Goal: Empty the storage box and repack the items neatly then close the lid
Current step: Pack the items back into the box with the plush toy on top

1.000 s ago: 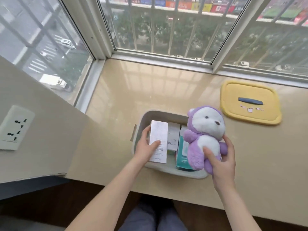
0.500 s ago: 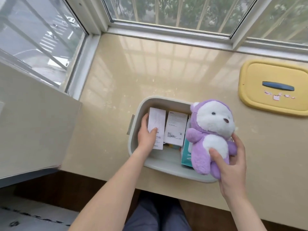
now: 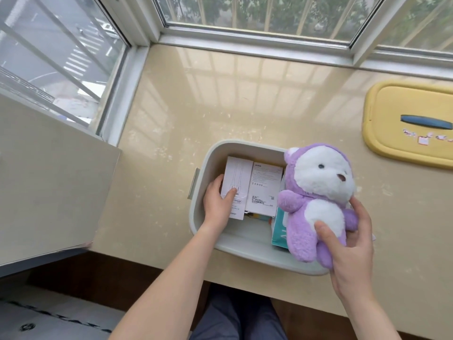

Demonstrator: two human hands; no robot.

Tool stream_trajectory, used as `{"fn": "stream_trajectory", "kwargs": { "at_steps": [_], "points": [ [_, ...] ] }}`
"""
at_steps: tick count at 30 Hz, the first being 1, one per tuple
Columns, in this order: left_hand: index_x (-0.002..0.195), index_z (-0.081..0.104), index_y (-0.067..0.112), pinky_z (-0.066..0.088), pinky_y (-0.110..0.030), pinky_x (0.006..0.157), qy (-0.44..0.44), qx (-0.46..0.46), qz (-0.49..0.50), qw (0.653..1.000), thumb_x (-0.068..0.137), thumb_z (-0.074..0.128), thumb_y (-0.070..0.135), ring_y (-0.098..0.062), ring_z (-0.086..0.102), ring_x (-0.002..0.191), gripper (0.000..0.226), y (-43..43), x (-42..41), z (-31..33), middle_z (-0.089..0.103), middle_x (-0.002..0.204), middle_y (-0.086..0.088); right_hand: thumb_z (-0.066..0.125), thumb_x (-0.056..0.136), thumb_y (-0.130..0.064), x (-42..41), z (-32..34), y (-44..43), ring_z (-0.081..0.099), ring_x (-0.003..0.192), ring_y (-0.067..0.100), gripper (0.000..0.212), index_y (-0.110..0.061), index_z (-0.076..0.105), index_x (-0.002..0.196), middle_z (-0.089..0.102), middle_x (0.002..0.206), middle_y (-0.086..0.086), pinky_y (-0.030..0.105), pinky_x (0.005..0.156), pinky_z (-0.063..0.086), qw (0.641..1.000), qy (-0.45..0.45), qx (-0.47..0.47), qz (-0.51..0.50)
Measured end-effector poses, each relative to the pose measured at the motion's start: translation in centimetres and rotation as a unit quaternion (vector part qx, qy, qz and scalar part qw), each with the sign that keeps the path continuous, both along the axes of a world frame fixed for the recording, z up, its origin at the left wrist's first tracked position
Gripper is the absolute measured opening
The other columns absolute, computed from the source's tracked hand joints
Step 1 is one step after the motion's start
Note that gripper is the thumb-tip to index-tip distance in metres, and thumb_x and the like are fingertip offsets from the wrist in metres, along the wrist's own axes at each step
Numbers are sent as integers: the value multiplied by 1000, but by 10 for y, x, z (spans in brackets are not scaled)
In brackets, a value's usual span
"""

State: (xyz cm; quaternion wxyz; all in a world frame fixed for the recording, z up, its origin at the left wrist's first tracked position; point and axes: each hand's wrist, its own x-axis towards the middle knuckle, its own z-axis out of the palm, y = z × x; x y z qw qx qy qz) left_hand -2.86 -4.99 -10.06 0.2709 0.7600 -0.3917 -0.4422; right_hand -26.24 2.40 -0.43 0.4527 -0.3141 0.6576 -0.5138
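While your left hand (image 3: 217,204) grips the white carton (image 3: 236,177), lower the plush bear (image 3: 316,192) your right hand (image 3: 350,253) clasps onto teal pack (image 3: 279,231).

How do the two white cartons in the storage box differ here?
The narrow carton is slimmer than the wide carton. The left hand holds the narrow carton, not the wide carton. The narrow carton shows a line drawing, the wide carton small print and a barcode. Both are white, side by side in the storage box.

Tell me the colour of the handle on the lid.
Dark blue, on the yellow lid; its handle shows in the head view.
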Motion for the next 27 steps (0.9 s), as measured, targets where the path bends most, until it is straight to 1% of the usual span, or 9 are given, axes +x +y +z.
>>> {"fn": "stream_trajectory", "kwargs": {
  "at_steps": [2,4,6,8,11,14,20,24,27],
  "points": [
    [131,58,21,39,-15,89,-16,-8,-15,1000,89,65,14,-9,55,104,43,0,-2,4,55,122,2,77,72,-14,-1,0,1,52,130,23,74,-37,50,137,54,142,-3,55,109,41,1000,-4,-2,6],
    [134,55,19,32,-9,86,-34,-9,-30,999,88,66,12,-12,53,108,48,0,-3,6,50,122,2,76,73,-12,0,1,1,52,130,23,74,-36,50,138,54,142,-3,50,108,42,1000,-12,-7,10],
    [143,45,21,32,-13,94,-39,-9,-45,998,86,68,13,-11,49,118,62,0,-2,6,47,130,3,75,73,-9,1,3,1,53,130,23,74,-36,50,137,54,142,-2,43,107,44,1000,-18,-15,13],
    [147,35,30,35,-21,102,-19,-13,-49,999,83,69,14,-8,47,124,74,0,0,7,46,138,6,75,72,-9,2,4,1,53,130,22,74,-34,50,137,55,142,-2,35,105,46,1000,-21,-16,11],
    [142,44,31,32,-14,98,-27,-10,-58,998,84,70,11,-10,48,124,66,1,0,5,49,135,3,74,71,-9,2,6,1,55,127,17,76,-30,48,140,55,141,-6,28,102,48,1000,-21,-12,9],
    [141,48,25,26,-7,95,-34,-1,-56,998,86,69,10,-11,46,127,60,0,0,-1,49,136,0,75,71,-9,2,5,2,55,127,15,77,-28,48,141,55,141,-7,27,102,48,1000,-14,-9,10],
    [144,46,22,27,-12,98,-57,8,-62,996,88,68,13,-15,46,129,61,2,1,-5,50,139,-2,75,70,-9,3,5,2,56,124,10,76,-26,49,140,57,138,-11,20,97,49,1000,-10,-7,5],
    [143,48,18,27,-11,99,-73,4,-69,995,89,67,10,-16,47,130,58,-1,1,-5,51,140,-3,75,70,-9,3,5,2,56,125,15,76,-27,49,139,56,139,-6,26,100,49,1000,-10,-9,4],
    [141,50,14,27,-10,98,-92,3,-70,993,89,65,6,-18,48,128,55,-1,0,-5,51,138,-5,75,70,-8,3,5,3,56,125,16,75,-29,50,137,57,139,-5,24,98,49,1000,-11,-12,-1]
  ]
}}
